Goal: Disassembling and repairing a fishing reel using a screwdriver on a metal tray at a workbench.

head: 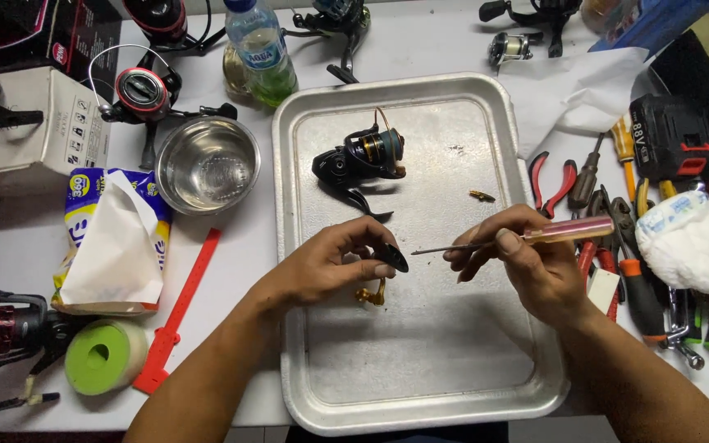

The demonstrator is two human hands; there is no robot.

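Note:
Over a metal tray (420,369), my left hand (334,262) pinches a small black reel part (393,258), with a gold-coloured piece (372,294) hanging below its fingers. My right hand (527,258) grips a screwdriver with a clear pink handle (568,230). Its thin shaft points left, and the tip sits just right of the black part. A black and gold fishing reel body (363,156) lies on the tray farther back. A small brass screw (482,196) rests on the tray near my right hand.
Left of the tray are a steel bowl (207,164), a tissue pack (112,238), a red plastic strip (178,312), a green tape roll (104,355) and other reels (137,90). A water bottle (263,49) stands behind. Pliers and screwdrivers (617,246), a drill battery (670,139) and a white cloth (695,238) crowd the right.

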